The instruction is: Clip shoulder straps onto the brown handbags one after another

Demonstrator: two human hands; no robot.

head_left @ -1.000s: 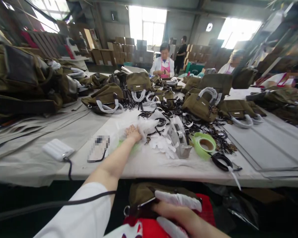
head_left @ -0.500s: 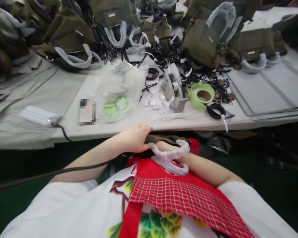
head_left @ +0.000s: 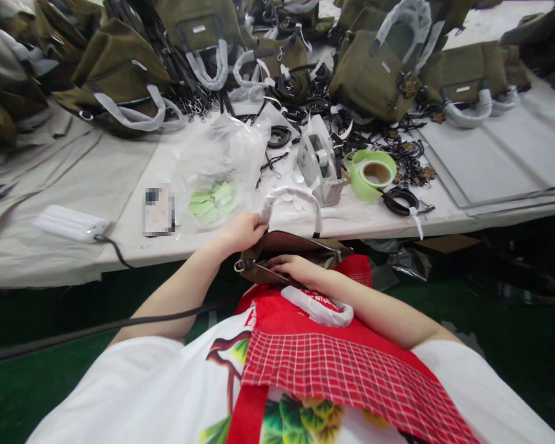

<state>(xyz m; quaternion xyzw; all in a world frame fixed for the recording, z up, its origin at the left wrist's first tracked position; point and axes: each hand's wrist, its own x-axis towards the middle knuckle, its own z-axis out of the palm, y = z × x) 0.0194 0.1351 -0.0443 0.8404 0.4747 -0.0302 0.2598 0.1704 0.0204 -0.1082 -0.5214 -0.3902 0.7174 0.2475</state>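
An olive handbag (head_left: 258,251) is at the table's front edge against my red apron, its zipped mouth partly open. My left hand (head_left: 244,232) is closed on the bag's far rim at the left, beside the base of one handle. That plastic-wrapped handle (head_left: 292,192) stands up over the table edge. My right hand (head_left: 298,269) lies in the bag's mouth by the near zipper edge, fingers stretched to the left and fingertips partly hidden inside. The second wrapped handle (head_left: 321,308) rests against the apron.
Across the table's back stand several olive bags (head_left: 374,74). A tape dispenser (head_left: 321,169), a green tape roll (head_left: 358,179), coiled black straps (head_left: 400,202) and a clear plastic bag (head_left: 217,148) lie in front. A phone (head_left: 158,213) and a white corded device (head_left: 71,223) are at the left.
The far handle has swung up and away from me onto the table side, and the bag's mouth now shows. My left hand has moved slightly left and away; my right hand has come into view.
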